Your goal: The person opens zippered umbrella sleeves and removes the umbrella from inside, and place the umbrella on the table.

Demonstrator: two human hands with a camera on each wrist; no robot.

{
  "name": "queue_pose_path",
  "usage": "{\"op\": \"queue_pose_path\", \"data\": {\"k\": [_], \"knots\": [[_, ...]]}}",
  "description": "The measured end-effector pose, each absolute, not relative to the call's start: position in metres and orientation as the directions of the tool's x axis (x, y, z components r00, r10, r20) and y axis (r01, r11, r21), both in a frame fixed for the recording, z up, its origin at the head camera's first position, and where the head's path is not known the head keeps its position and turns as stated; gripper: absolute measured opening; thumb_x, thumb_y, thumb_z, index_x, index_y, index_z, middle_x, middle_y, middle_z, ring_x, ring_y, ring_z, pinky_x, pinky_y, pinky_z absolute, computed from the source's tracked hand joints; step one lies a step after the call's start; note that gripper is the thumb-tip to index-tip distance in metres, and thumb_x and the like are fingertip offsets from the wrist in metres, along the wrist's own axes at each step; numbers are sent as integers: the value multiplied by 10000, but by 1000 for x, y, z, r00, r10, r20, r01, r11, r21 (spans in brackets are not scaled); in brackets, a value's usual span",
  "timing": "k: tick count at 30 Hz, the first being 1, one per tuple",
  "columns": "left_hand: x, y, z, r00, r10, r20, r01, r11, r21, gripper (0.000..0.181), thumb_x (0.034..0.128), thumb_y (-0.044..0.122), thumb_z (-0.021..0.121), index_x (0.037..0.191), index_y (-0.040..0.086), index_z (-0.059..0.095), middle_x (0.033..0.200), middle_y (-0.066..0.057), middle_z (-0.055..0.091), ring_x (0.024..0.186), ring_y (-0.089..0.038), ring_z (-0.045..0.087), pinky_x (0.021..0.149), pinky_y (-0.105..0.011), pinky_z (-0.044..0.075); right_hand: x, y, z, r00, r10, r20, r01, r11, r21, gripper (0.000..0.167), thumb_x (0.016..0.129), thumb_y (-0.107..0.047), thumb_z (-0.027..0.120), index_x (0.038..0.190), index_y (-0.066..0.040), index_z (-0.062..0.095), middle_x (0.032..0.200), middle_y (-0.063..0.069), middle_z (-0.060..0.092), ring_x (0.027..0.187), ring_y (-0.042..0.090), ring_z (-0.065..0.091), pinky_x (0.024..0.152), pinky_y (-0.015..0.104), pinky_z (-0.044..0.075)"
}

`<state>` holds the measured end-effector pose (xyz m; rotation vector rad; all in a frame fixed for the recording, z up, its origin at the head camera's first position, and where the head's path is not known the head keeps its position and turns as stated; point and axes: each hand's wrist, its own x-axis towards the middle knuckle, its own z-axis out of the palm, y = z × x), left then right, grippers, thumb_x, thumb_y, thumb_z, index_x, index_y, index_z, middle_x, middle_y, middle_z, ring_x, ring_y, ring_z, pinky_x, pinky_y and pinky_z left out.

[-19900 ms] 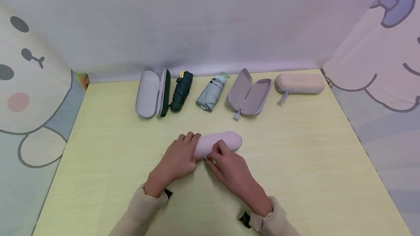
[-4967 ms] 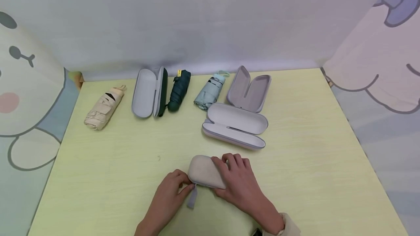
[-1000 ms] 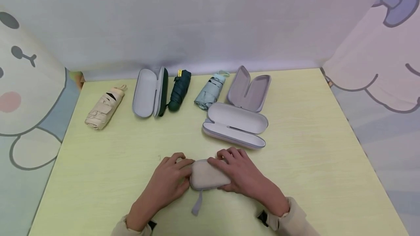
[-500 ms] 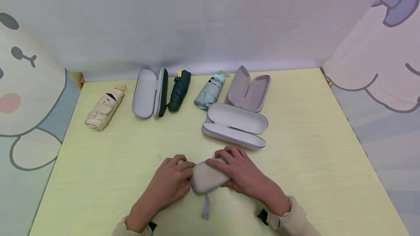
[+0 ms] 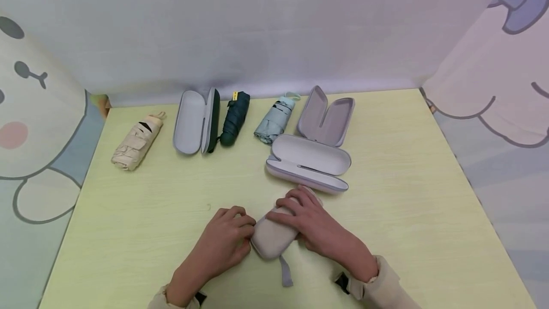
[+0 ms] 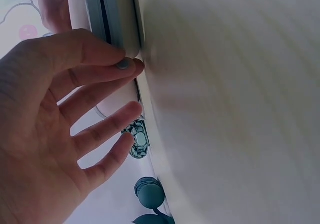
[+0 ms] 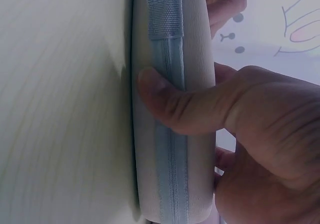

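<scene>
A beige-pink zippered case [image 5: 274,237] lies slantwise on the table near the front. My right hand [image 5: 319,225] grips it from the right, with the thumb on the grey zipper band [image 7: 172,179] in the right wrist view. At the case's left end, my left hand [image 5: 225,240] pinches a small grey-blue zipper pull [image 6: 124,63] between thumb and index finger, its other fingers spread. A dark gap runs along the zipper band in the left wrist view. A grey fabric tab [image 5: 286,271] hangs from the case's near side.
Behind stand an open lilac case [image 5: 310,156], an open mauve case [image 5: 326,118] and an open dark green case [image 5: 195,123]. Folded umbrellas lie along the back: light blue [image 5: 274,120], dark green [image 5: 236,118] and, far left, beige [image 5: 137,142].
Over the last second the case has turned, its far end swinging away and its tab shifting right. Earlier, a lilac case was handled; it now lies open behind, and the beige umbrella lies far left.
</scene>
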<state>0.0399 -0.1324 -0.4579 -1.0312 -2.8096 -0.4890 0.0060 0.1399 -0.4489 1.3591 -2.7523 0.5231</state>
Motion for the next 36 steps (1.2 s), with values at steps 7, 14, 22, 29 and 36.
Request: {"op": "queue_pose_path", "data": {"k": [7, 14, 22, 29, 36], "knots": [[41, -130, -457, -762, 621, 186, 647, 711, 275, 145, 756, 161, 825, 784, 266, 727, 1005, 164, 724, 1064, -130, 603, 864, -387, 490, 3, 138, -449, -586, -794, 160, -795, 526, -301, 822, 721, 172, 699, 1366, -336, 652, 1324, -37, 611, 1278, 241, 494, 1153, 490, 374], [44, -128, -457, -739, 638, 214, 672, 683, 285, 149, 752, 164, 827, 781, 271, 727, 986, 180, 717, 1053, -121, 599, 854, -380, 485, 0, 137, -449, -560, -813, 158, -803, 486, -345, 867, 659, 228, 675, 1340, -310, 671, 1341, -21, 608, 1348, 248, 481, 1163, 466, 395], [43, -126, -457, -723, 668, 176, 686, 665, 294, 153, 779, 171, 823, 831, 277, 727, 972, 188, 717, 1064, -106, 596, 883, -376, 489, -1, 134, -447, -540, -827, 158, -803, 449, -392, 725, 751, 167, 736, 1290, -317, 702, 1332, -41, 611, 1355, 203, 473, 1167, 426, 392], [42, -118, -458, -715, 676, 176, 695, 665, 272, 115, 797, 207, 832, 854, 253, 743, 907, 167, 719, 1024, -109, 602, 908, -385, 492, 2, 129, -446, -500, -857, 122, -806, 409, -428, 495, 925, -16, 724, 1321, -313, 704, 1403, -42, 606, 1499, 224, 432, 1294, 465, 259], [46, -110, -456, -720, 665, 201, 691, 656, 303, 118, 767, 193, 845, 811, 236, 745, 836, 161, 699, 965, -91, 599, 891, -355, 490, 4, 132, -448, -536, -837, 111, -792, 453, -410, 735, 800, 168, 690, 1294, -374, 727, 1600, -21, 465, 1573, 268, 307, 1262, 488, 327]]}}
